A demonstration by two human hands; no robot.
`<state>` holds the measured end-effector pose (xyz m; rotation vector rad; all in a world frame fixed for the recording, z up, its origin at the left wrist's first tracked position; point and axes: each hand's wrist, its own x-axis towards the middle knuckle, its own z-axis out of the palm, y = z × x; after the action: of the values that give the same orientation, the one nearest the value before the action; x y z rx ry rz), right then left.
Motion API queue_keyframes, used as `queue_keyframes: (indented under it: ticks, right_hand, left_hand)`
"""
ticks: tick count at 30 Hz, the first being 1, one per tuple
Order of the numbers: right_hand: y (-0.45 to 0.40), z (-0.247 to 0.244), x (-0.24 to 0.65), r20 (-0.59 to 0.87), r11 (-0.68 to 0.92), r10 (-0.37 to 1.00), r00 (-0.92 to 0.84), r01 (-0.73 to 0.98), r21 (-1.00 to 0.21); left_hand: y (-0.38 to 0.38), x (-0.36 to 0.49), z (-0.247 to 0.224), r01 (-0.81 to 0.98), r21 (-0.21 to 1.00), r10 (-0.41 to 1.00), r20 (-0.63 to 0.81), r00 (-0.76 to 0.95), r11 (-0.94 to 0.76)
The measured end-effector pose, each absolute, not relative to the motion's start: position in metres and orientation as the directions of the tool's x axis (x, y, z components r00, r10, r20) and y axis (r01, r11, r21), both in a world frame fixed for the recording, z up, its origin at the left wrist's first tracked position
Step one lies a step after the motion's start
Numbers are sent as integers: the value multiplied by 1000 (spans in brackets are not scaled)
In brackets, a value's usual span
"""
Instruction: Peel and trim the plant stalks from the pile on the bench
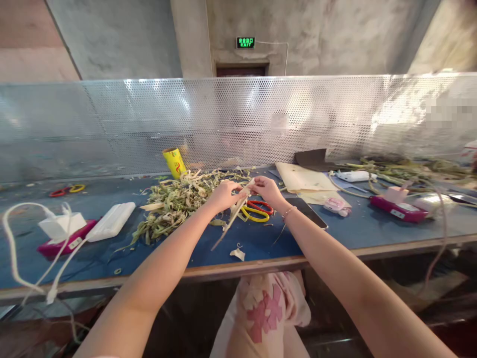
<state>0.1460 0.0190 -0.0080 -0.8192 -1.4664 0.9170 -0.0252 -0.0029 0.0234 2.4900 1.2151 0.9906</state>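
Both hands meet over the middle of the blue table. My left hand (226,195) is closed on a pale dry stalk (231,220), whose thin end slants down to the left. Fingers pinched, my right hand (267,190) holds the upper end of the same stalk. Just under the hands lie scissors (255,213) with red and yellow handles. A heap of dried greenish plant pieces (173,201) spreads to the left of my left hand. Small pale scraps (237,254) rest near the table's front edge.
A yellow tube (174,163) stands behind the heap. On the left are a white power bank (112,221), cables and a magenta power strip (55,246). A dark tablet (307,213), brown paper (303,178), a second strip (398,210) and green stalks (387,171) lie right.
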Motion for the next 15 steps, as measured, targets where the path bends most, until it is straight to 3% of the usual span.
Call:
queue_keyframes:
  ticks: [6,12,15]
  right_hand:
    - [20,-11,143,411,407,899,-154,-60,-912]
    - [26,-15,146,370,374,924,-98,22,-927]
    - [28,-16,148,389,397,917,-86,104,-912]
  left_hand:
    - [11,-27,15,533,703,879,323,350,-471]
    - [17,-32,12,439,848,954,234,190,-296]
    - [14,-32,13,441,864,970,207,131,-244]
